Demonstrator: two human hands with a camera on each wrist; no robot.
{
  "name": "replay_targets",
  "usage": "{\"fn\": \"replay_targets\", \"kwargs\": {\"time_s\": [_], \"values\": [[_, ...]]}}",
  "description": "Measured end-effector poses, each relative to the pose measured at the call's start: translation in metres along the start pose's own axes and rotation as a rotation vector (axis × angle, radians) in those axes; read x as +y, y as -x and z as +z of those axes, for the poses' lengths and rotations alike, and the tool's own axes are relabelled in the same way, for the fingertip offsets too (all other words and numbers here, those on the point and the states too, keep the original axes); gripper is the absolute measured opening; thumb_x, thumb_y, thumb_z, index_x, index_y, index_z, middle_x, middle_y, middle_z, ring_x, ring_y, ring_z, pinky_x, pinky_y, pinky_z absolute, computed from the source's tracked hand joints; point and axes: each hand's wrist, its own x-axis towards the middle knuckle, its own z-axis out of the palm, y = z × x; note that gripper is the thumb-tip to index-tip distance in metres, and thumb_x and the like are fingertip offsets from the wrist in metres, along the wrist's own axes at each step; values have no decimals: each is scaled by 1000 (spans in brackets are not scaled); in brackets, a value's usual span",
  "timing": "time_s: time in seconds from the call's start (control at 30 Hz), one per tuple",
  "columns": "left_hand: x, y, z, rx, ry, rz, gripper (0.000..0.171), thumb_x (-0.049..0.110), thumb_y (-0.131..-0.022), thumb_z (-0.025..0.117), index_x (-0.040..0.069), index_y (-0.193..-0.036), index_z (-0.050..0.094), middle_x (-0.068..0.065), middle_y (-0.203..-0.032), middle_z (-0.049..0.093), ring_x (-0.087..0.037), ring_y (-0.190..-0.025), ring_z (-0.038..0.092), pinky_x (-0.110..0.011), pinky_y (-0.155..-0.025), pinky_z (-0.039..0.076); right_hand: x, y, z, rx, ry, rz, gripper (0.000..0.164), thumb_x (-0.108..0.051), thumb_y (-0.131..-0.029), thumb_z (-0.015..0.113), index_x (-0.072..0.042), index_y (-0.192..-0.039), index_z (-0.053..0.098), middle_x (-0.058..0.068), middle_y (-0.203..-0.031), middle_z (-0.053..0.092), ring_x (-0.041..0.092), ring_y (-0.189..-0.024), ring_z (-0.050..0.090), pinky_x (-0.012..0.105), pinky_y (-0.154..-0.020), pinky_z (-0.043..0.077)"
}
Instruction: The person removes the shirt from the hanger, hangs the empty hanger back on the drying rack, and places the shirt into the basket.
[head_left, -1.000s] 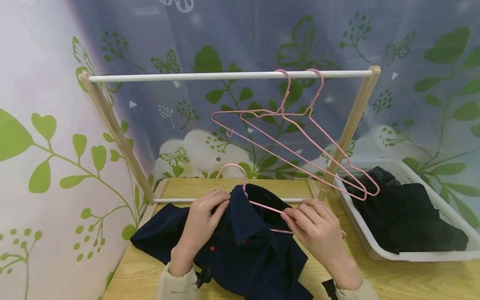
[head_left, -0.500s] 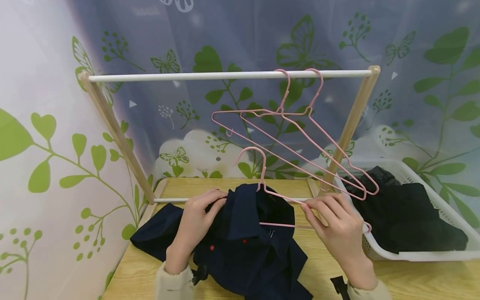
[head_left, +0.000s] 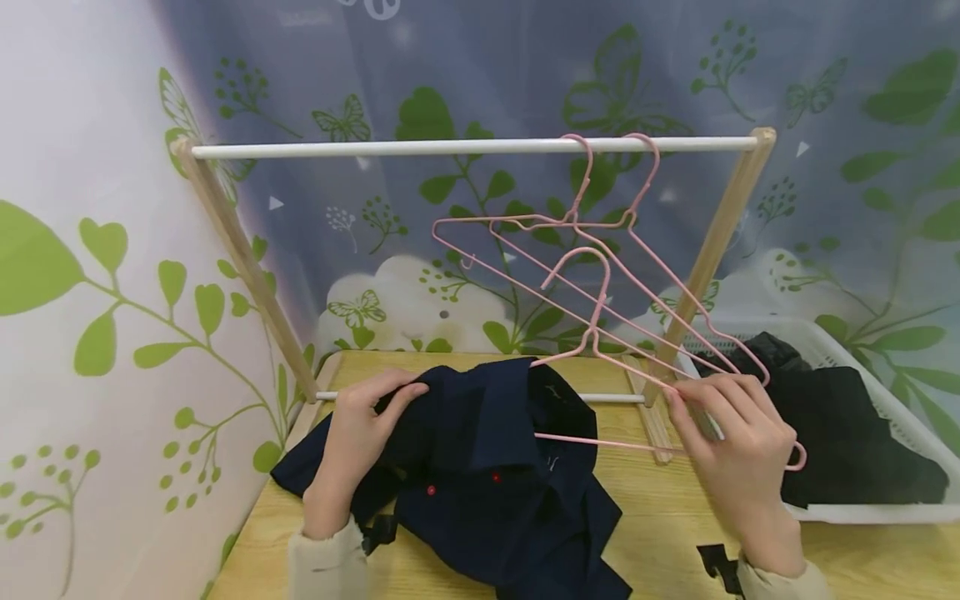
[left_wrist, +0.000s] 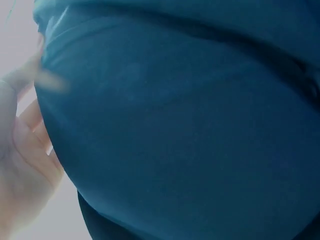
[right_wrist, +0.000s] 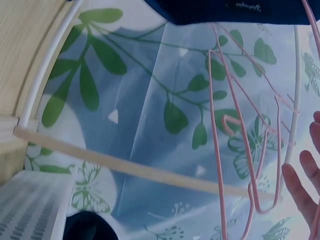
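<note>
A navy collared shirt (head_left: 472, 433) with red buttons lies on the wooden table in the head view. My left hand (head_left: 356, 446) pinches its left shoulder between thumb and fingers; in the left wrist view, the cloth (left_wrist: 175, 125) covers most of the picture beside that hand (left_wrist: 30, 155). A pink wire hanger (head_left: 633, 370) sits partly inside the shirt's neck, its hook pointing up. My right hand (head_left: 738, 450) pinches the hanger's right arm, which sticks out past the collar. The hanger's left end is hidden under the cloth.
Behind the shirt stands a rack with a white rail (head_left: 375, 148) and wooden posts. Two pink hangers (head_left: 510, 220) hang from the rail towards its right. At the right, a white basket (head_left: 877, 512) holds dark clothes (head_left: 832, 433), close to my right hand.
My right hand and the hanger have moved right and up, and more of the hanger shows outside the collar. My left hand has shifted slightly left, still holding the shirt's shoulder.
</note>
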Motion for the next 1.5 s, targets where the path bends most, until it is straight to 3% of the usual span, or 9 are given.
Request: {"fn": "replay_targets", "kwargs": {"time_s": [0.1, 0.37, 0.47, 0.6, 0.7, 0.8, 1.0, 1.3, 1.5], "values": [[-5, 0, -8, 62, -33, -2, 10, 10, -84, 66, 16, -91, 71, 2, -86, 69, -9, -76, 63, -15, -71, 46, 7, 1, -9, 23, 3, 32, 26, -25, -82, 69, -2, -70, 70, 11, -66, 63, 31, -68, 54, 12, -83, 39], [-18, 5, -29, 239, -134, -18, 11, 4, -81, 67, 12, -87, 71, -1, -80, 68, -10, -72, 62, -12, -69, 44, 17, -9, -37, 64, 93, 62, 33, -28, -83, 68, 3, -70, 69, 17, -65, 62, 37, -66, 52, 7, -87, 34], [-19, 6, -33, 260, -137, -15, 11, 3, -81, 68, 12, -87, 71, -2, -80, 67, -10, -71, 61, -12, -68, 43, 19, -14, -44, 74, 128, 60, 34, -27, -83, 68, 4, -70, 69, 19, -64, 61, 39, -65, 51, 6, -88, 33], [-17, 7, -31, 230, -142, -16, 11, 4, -80, 68, 12, -88, 72, -1, -81, 68, -10, -71, 62, -11, -67, 44, 21, -18, -44, 92, 166, 49, 31, -26, -82, 68, 4, -72, 70, 19, -64, 61, 40, -65, 51, 12, -84, 39], [-16, 7, -27, 190, -140, -25, 10, 7, -81, 69, 12, -89, 72, 0, -82, 69, -12, -73, 63, -13, -68, 44, 16, -23, -37, 96, 189, 46, 30, -26, -82, 68, 2, -73, 71, 17, -65, 62, 39, -65, 52, 30, -70, 44], [-15, 7, -23, 169, -143, -32, 9, 10, -81, 69, 13, -90, 72, 0, -84, 70, -13, -76, 63, -14, -71, 45, 9, -32, -26, 73, 207, 54, 26, -25, -82, 69, 0, -75, 71, 16, -67, 64, 38, -67, 53, 44, -60, 37], [-13, 4, -19, 154, -130, -24, 9, 12, -81, 69, 14, -90, 72, 1, -85, 70, -13, -77, 64, -13, -75, 46, -6, -56, -1, 5, 224, 80, 19, -20, -83, 69, -1, -79, 71, 16, -70, 64, 35, -70, 54, 43, -55, 37], [-10, 3, -15, 132, -109, -19, 8, 14, -82, 68, 14, -90, 72, 1, -87, 69, -13, -79, 65, -16, -75, 47, -24, -97, 49, -68, 184, 120, 28, -28, -90, 59, -3, -82, 69, 12, -76, 64, 29, -71, 55, 42, -57, 42], [-9, 2, -10, 100, -96, -29, 9, 17, -84, 67, 16, -92, 72, 2, -88, 69, -12, -81, 65, -18, -76, 48, -29, -110, 78, -146, 214, 134, 31, -32, -93, 55, -4, -85, 67, 10, -79, 63, 29, -73, 55, 42, -55, 44]]}}
